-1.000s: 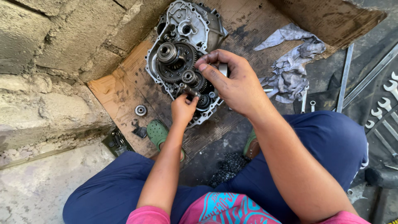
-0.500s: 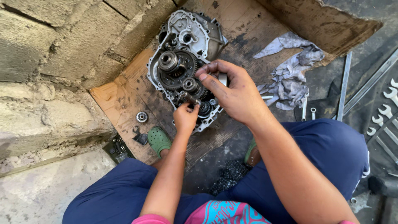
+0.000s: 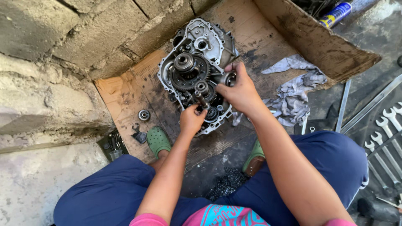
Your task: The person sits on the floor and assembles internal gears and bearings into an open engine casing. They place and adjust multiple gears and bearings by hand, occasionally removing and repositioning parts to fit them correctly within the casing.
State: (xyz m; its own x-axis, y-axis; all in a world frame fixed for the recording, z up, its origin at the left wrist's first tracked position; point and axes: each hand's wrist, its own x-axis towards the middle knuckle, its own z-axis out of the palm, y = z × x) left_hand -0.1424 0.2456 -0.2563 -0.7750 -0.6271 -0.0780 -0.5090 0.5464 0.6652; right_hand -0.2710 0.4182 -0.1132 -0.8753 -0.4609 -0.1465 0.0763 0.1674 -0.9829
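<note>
The open engine case (image 3: 197,71) lies flat on a sheet of cardboard (image 3: 121,100) on the floor, between my knees and the block wall (image 3: 63,46), with its gear side facing up at me. Its long axis runs from the near right corner away toward the upper left, the narrower cast end (image 3: 205,37) pointing at the wall. The big gear (image 3: 186,69) sits in the middle, and a smaller gear shaft (image 3: 202,94) stands just below it, tilted a little toward me.

My left hand (image 3: 191,119) is pinched on the lower end of that shaft, fingers closed round it. My right hand (image 3: 239,92) is curled over a round metal part (image 3: 229,78) at the case's right edge, gripping it; I cannot tell whether that part is seated or loose.

As I judge it, doing this well means keeping the shaft square to the case floor, turning it gently until the teeth mesh, never forcing it, and steadying the case with the other hand.

Further out: a loose bearing (image 3: 144,114) on the cardboard to the left, a green shoe (image 3: 158,140) near it, a grey rag (image 3: 293,92) to the right, and a row of spanners (image 3: 385,134) on the floor at far right.
</note>
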